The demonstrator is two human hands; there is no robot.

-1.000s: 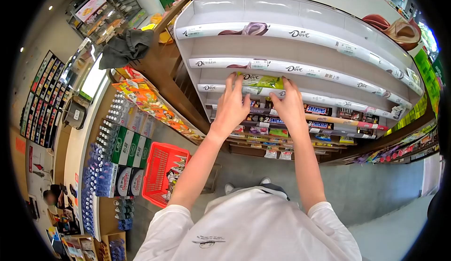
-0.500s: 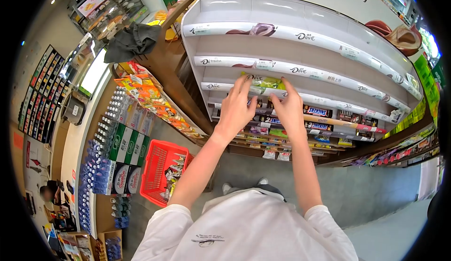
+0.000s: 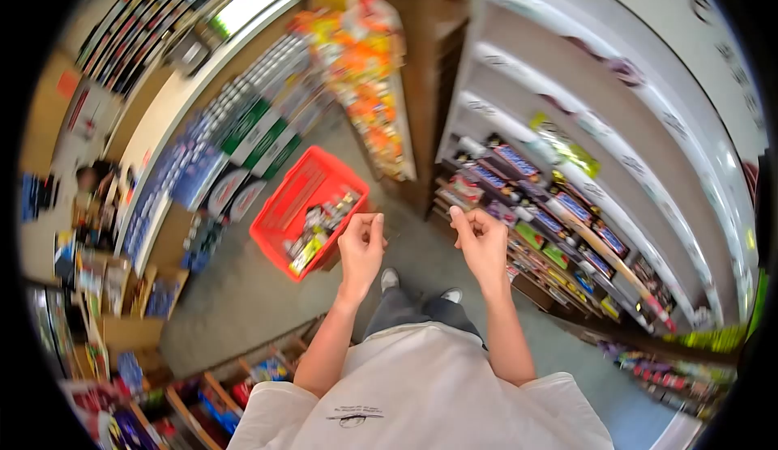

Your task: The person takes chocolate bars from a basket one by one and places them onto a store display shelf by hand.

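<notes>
My left hand hangs in the air just right of the red shopping basket, its fingers curled in and nothing showing in them. Level with it, my right hand is loosely closed too, thumb beside the bent fingers, in front of the lower shelf rows. No object shows in that hand either. A green bag lies on a shelf of the white rack, apart from both hands. Packaged snacks fill part of the basket.
Snickers boxes and other sweets stock the lower shelves. Orange snack bags hang on a stand beyond the basket. Cases of bottles line the counter at left. Behind me at lower left stand shelves of coloured packets.
Both hands have left the green bag, which stays on its shelf, and drawn back with fingers curled. My view has swung left, towards the basket.
</notes>
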